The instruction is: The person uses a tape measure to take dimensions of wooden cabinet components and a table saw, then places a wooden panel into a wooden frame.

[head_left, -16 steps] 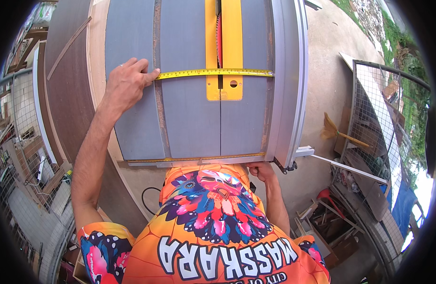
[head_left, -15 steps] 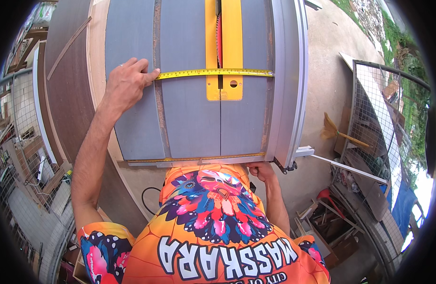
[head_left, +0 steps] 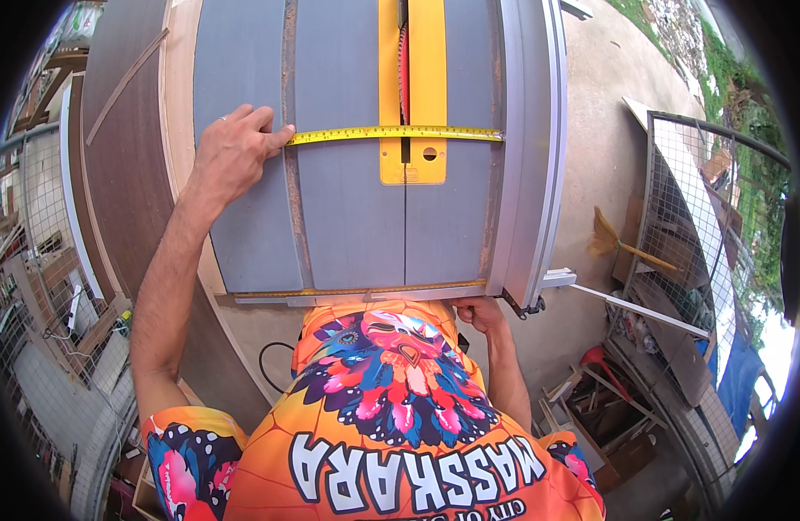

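Note:
A yellow tape measure (head_left: 348, 135) lies stretched across the grey table saw top (head_left: 339, 217), passing over the yellow throat plate (head_left: 428, 87) and the slot in it. Its far right end meets the silver rip fence (head_left: 528, 139). My left hand (head_left: 235, 152) is closed on the tape's left end, near the left groove of the table; whether a case sits inside the palm is hidden. Behind the slot, the red-sided saw blade (head_left: 403, 74) stands up. My right hand (head_left: 478, 313) is curled at the table's front edge, below the fence, its fingertips partly hidden.
Brown boards (head_left: 126, 130) run along the table's left side. A ruled front rail (head_left: 400, 291) borders the near edge. To the right, a broom (head_left: 613, 239) lies by a wire mesh panel (head_left: 691, 200). Scrap wood (head_left: 52, 304) is piled at far left.

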`<action>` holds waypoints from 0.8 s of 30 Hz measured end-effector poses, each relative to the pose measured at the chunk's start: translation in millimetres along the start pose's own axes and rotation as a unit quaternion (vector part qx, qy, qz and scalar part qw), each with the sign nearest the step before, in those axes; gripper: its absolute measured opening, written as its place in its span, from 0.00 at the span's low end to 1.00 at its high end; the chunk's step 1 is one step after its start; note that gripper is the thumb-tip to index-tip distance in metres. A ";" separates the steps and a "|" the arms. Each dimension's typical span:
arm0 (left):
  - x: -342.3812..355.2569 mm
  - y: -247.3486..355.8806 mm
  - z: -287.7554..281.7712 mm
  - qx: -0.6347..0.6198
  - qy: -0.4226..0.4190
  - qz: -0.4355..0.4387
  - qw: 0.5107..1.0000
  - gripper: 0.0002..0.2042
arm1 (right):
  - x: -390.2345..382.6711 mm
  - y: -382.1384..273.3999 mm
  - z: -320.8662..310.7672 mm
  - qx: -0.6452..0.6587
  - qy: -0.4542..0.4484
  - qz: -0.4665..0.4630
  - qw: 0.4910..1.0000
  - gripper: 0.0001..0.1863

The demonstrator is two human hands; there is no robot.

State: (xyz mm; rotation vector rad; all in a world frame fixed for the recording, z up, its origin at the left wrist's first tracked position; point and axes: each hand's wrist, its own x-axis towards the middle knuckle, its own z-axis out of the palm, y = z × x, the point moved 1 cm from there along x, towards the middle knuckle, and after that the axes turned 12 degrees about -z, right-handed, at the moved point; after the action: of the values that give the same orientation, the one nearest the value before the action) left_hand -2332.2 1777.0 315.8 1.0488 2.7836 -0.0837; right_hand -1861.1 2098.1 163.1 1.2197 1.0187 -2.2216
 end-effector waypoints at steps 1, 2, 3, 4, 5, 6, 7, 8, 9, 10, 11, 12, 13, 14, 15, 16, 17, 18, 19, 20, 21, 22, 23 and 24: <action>0.7 0.6 -0.7 0.001 0.000 0.001 1.000 0.15 | 0.1 0.5 0.2 0.005 0.000 0.003 1.000 0.09; 0.0 0.3 -0.3 0.002 0.000 0.001 1.000 0.15 | 0.0 1.0 0.2 0.009 -0.001 0.006 1.000 0.09; -0.7 0.1 0.1 0.004 0.001 0.001 1.000 0.15 | -0.3 1.4 0.1 0.008 -0.001 0.007 1.000 0.09; -1.3 0.0 0.4 0.004 0.000 0.001 1.000 0.15 | -0.7 2.0 -0.1 0.008 0.002 0.009 1.000 0.09; -1.5 -0.4 0.5 0.004 -0.001 0.001 1.000 0.15 | -0.6 2.1 -0.1 0.008 0.004 0.010 1.000 0.09; -1.6 -0.7 0.6 0.003 -0.003 0.001 1.000 0.15 | -0.6 2.2 0.1 0.008 0.004 0.010 1.000 0.09; -1.7 -1.1 1.2 0.003 -0.003 0.001 1.000 0.15 | -0.5 2.4 0.2 0.007 0.005 0.010 1.000 0.09; -1.9 -1.5 2.1 0.004 -0.003 0.001 1.000 0.15 | -0.5 2.6 0.3 0.006 0.007 0.010 1.000 0.09; -2.0 -1.7 2.5 0.004 -0.003 0.000 1.000 0.15 | -0.6 2.5 0.2 0.006 0.007 0.009 1.000 0.09; -2.1 -1.6 2.1 0.004 -0.003 0.000 1.000 0.15 | -0.7 2.3 0.0 0.007 0.004 0.008 1.000 0.09; -2.1 -1.1 1.7 0.007 -0.003 0.000 1.000 0.15 | -0.9 2.2 -0.3 0.008 0.002 0.006 1.000 0.09; -1.9 -0.6 1.5 0.010 -0.003 -0.001 1.000 0.16 | -0.9 2.5 -0.3 0.008 0.002 0.006 1.000 0.09; -1.7 -0.2 1.7 0.010 -0.003 0.000 1.000 0.16 | -0.9 3.1 -0.2 0.004 0.009 0.004 1.000 0.09; -1.8 0.1 2.1 0.012 -0.007 -0.003 1.000 0.15 | -0.9 3.4 0.0 -0.001 0.015 0.001 1.000 0.09; -1.8 0.3 2.4 0.014 -0.010 -0.006 1.000 0.15 | -1.1 3.3 0.0 -0.001 0.015 0.001 1.000 0.09; -2.0 0.3 2.4 0.014 -0.010 -0.006 1.000 0.15 | -1.3 3.1 -0.1 -0.002 0.014 0.002 1.000 0.09; -1.9 0.1 2.2 0.013 -0.011 -0.006 1.000 0.15 | -1.4 2.8 0.1 -0.002 0.012 0.002 1.000 0.09; -1.9 -0.2 2.1 0.011 -0.011 -0.007 1.000 0.15 | -1.5 2.7 0.7 -0.002 0.012 0.002 1.000 0.09; -2.0 -0.7 2.5 0.011 -0.011 -0.006 1.000 0.15 | -1.5 2.8 1.2 -0.001 0.017 0.000 1.000 0.09; -1.9 -1.2 3.2 0.007 -0.007 -0.002 1.000 0.15 | -1.1 2.7 1.3 0.000 0.021 -0.002 1.000 0.08; -1.8 -1.5 3.3 0.004 -0.002 0.003 1.000 0.15 | -1.0 2.6 1.4 0.000 0.021 -0.002 1.000 0.08; -1.7 -1.2 2.2 0.004 -0.001 0.003 1.000 0.15 | -1.0 2.5 1.5 -0.001 0.018 -0.002 1.000 0.08; -2.0 -0.3 0.7 0.003 -0.004 0.002 1.000 0.16 | -1.6 2.8 1.4 -0.001 0.016 -0.002 1.000 0.07; -2.2 0.2 -0.1 0.001 -0.006 0.002 1.000 0.16 | -2.3 3.0 1.2 -0.001 0.016 -0.003 1.000 0.07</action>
State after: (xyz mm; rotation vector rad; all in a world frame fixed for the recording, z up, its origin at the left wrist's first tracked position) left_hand -2330.4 1775.8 316.3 1.0496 2.7713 -0.0924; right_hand -1858.6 2095.3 164.2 1.2561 1.0366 -2.2114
